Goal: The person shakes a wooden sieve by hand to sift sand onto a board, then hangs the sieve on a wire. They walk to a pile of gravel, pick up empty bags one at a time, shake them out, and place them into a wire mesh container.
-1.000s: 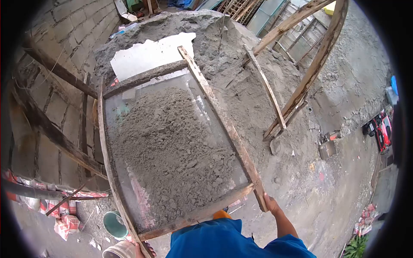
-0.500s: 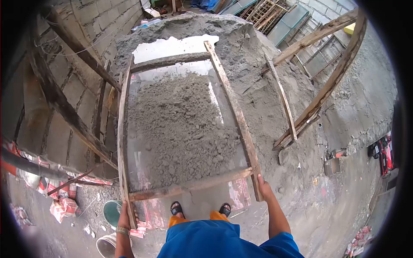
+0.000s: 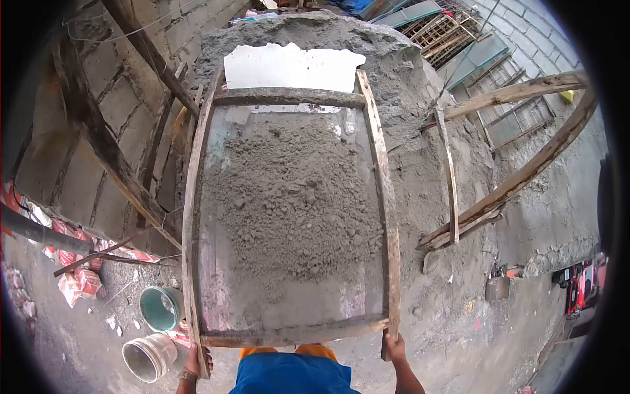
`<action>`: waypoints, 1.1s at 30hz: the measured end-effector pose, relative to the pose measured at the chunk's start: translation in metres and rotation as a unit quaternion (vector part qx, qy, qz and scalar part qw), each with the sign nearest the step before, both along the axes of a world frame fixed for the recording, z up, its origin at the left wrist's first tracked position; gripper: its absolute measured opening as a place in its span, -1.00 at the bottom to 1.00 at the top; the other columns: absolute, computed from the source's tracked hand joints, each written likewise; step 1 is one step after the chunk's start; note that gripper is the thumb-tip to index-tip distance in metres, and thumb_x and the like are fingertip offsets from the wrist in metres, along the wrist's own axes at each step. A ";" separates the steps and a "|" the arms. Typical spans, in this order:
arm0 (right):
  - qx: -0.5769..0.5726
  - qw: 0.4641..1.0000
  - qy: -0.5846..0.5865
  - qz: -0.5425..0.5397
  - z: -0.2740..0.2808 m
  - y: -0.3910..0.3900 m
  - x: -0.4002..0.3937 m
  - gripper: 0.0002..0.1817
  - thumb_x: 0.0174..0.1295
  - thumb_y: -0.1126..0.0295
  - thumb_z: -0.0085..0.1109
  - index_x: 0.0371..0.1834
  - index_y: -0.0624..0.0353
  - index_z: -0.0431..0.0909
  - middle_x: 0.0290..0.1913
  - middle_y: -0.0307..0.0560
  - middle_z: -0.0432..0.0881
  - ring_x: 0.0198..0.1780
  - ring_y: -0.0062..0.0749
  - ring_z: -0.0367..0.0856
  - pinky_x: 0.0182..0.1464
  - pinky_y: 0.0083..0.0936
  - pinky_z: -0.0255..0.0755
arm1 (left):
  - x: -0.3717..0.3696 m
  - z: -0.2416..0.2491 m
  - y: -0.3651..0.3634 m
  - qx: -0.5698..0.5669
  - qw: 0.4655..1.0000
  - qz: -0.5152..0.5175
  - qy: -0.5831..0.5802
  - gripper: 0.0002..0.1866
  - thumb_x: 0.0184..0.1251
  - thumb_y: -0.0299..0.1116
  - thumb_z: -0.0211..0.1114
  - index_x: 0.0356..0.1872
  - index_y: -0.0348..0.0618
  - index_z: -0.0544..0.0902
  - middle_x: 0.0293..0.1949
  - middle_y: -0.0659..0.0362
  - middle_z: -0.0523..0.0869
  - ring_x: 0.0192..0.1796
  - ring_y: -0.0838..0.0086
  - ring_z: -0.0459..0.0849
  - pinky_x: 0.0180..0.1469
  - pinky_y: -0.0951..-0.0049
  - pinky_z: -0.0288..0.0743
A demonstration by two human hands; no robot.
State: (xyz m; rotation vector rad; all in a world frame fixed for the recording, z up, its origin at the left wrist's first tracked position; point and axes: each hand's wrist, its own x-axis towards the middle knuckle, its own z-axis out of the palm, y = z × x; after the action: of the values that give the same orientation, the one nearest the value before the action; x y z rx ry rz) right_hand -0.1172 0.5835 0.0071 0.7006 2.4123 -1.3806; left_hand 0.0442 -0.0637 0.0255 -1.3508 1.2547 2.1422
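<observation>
A large wooden-framed sand sieve [image 3: 388, 217] spans the middle of the view, its fine mesh showing at the edges. Damp grey sand [image 3: 295, 197] with small lumps lies spread over that mesh. My left hand [image 3: 195, 361] is closed around the near end of the left rail. On the opposite side, my right hand [image 3: 395, 348] grips the near end of the right rail. A torn white sheet [image 3: 295, 65] covers the area past the far crossbar.
Behind the sieve rises a big sand heap [image 3: 407, 85]. Wooden poles [image 3: 111, 157] slant along the block wall at left, and a pole frame [image 3: 525, 184] stands at right. A green bucket [image 3: 161, 308] and a whitish bucket [image 3: 147, 358] stand near my left hand.
The sieve has come toward my body, both hands moving with it, and now hides my feet. The sand on the mesh has shifted and spread.
</observation>
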 end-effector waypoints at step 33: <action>-0.001 1.000 0.012 0.008 0.044 -0.053 -0.104 -0.39 0.22 -0.05 0.18 0.01 0.36 0.51 -0.26 -0.14 0.59 -0.18 -0.48 0.49 -0.08 -0.49 0.40 | -0.127 0.064 -0.026 -0.098 0.994 -0.042 0.006 -0.31 0.15 0.48 -0.01 -0.40 -0.06 0.50 -0.66 0.22 0.52 -0.68 0.43 0.52 -0.64 0.40 0.43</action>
State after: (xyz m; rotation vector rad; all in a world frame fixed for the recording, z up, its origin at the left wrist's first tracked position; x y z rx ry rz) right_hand -0.2217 0.5304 0.0507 0.6680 2.4286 -1.3923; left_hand -0.0823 -0.0895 0.0891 -1.3358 1.5319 2.0165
